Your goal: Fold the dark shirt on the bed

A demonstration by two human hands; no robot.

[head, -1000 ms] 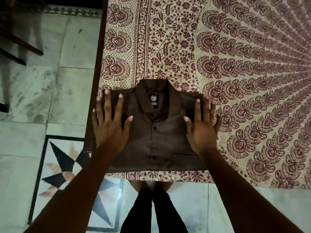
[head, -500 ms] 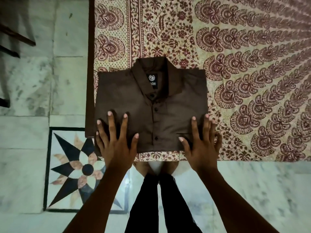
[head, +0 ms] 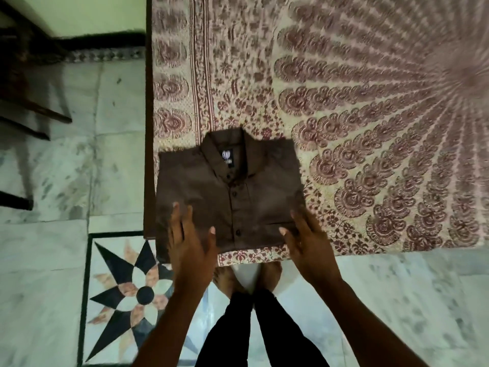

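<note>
The dark brown shirt (head: 232,192) lies folded into a neat rectangle at the bed's near left corner, collar and black label facing away from me, buttons up the middle. My left hand (head: 189,239) lies flat with straight fingers on the shirt's near left part. At the near right corner my right hand (head: 304,237) has its fingers straight along the shirt's edge, thumb on the fabric. Neither hand grips cloth.
The bed wears a cream sheet with maroon floral print (head: 357,115); its dark frame edge (head: 148,128) runs along the left. Marble floor with a star inlay (head: 132,295) lies below. Dark furniture legs (head: 31,109) stand at the far left. My bare feet (head: 246,276) are at the bed's edge.
Both hands have slid down the shirt toward me, from beside the collar to its near edge. The view has pulled back, showing more bed and floor.
</note>
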